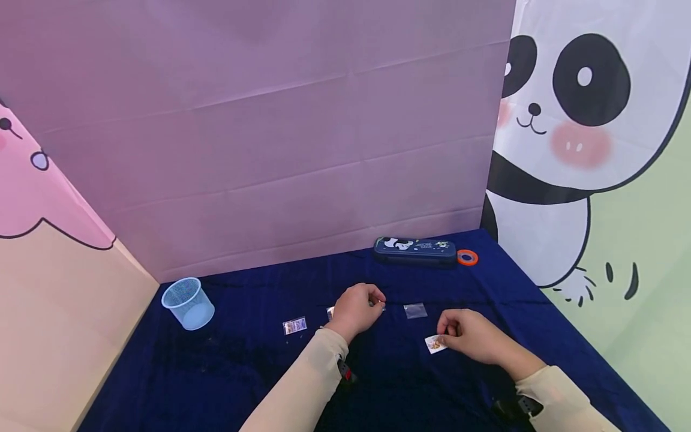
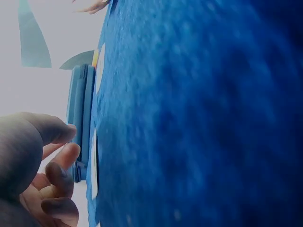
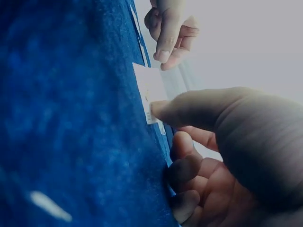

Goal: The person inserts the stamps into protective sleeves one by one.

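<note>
Between its thumb and fingers my right hand (image 1: 475, 339) pinches a small white card (image 1: 434, 344) with a printed picture, just above the dark blue cloth. The same card (image 3: 147, 85) shows under the thumb in the right wrist view. My left hand (image 1: 355, 310) hovers over the cloth, fingers loosely bent. In the left wrist view, a gap separates the left thumb (image 2: 54, 128) from the fingers, with nothing seen between them. A clear plastic sleeve (image 1: 415, 310) lies between the hands. Left of them lies a purple picture card (image 1: 294, 325); another card (image 1: 330, 312) is partly hidden by the left hand.
A navy pencil case (image 1: 415, 251) with a panda print stands at the back of the table, beside a roll of orange tape (image 1: 467, 257). At the left is a light blue mesh cup (image 1: 188, 303). Printed fabric walls (image 1: 302, 150) enclose the back and sides.
</note>
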The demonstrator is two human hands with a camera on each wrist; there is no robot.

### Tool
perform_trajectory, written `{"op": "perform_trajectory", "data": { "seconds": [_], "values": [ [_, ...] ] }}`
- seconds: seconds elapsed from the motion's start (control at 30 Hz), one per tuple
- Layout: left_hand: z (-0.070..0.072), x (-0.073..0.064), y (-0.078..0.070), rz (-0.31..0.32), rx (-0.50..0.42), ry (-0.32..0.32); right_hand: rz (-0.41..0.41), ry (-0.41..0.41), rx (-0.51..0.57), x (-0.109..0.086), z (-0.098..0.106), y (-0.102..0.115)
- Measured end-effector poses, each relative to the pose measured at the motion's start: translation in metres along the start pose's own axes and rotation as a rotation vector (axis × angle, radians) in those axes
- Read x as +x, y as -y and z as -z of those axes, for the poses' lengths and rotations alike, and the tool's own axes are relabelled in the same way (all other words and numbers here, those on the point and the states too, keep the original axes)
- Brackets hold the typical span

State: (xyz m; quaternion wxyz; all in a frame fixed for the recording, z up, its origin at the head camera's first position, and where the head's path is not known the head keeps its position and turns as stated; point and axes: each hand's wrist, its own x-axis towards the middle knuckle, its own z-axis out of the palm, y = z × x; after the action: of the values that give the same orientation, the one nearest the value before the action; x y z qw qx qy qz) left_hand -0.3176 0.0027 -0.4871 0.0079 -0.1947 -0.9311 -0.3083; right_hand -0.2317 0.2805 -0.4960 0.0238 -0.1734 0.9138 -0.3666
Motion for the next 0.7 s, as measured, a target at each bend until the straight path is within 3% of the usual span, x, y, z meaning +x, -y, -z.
{"op": "perform_trajectory", "data": {
  "seconds": [0.27, 0.7],
  "values": [
    [-0.012, 0.003, -0.013, -0.031, 0.033, 0.018, -0.053, -0.053, 0.066, -0.003, 0.017, -0.009],
    [-0.031, 0.010, -0.039, -0.021, 0.073, 0.077, -0.225, -0.348, 0.162, -0.003, 0.033, -0.024]
  ]
}}
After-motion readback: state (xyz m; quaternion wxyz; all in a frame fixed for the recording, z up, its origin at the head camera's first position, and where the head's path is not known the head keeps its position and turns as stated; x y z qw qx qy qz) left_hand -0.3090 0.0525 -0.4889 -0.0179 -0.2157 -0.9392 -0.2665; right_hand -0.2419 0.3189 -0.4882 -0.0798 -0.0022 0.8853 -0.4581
